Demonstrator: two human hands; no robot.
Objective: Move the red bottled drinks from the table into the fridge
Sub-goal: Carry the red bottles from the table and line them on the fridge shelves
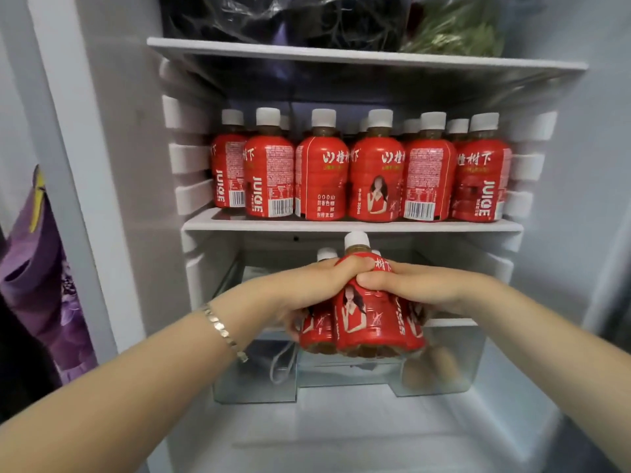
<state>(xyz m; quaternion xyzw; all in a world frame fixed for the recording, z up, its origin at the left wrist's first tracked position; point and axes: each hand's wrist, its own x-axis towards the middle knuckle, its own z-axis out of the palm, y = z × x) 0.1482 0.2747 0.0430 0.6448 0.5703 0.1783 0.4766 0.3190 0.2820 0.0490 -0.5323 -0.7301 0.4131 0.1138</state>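
Three red bottles [358, 322], perhaps a fourth, hang bunched between my left hand [307, 288] and right hand [420, 288], both curled round their shoulders, at the lower compartment [211, 285] of the fridge [112, 165]. Full and slick-sleeved, they're likely heavy. Squeezing the stiff shoulders inward seems safest.

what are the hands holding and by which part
The left hand and right hand clasp a cluster of red bottles between them, around the upper bodies.
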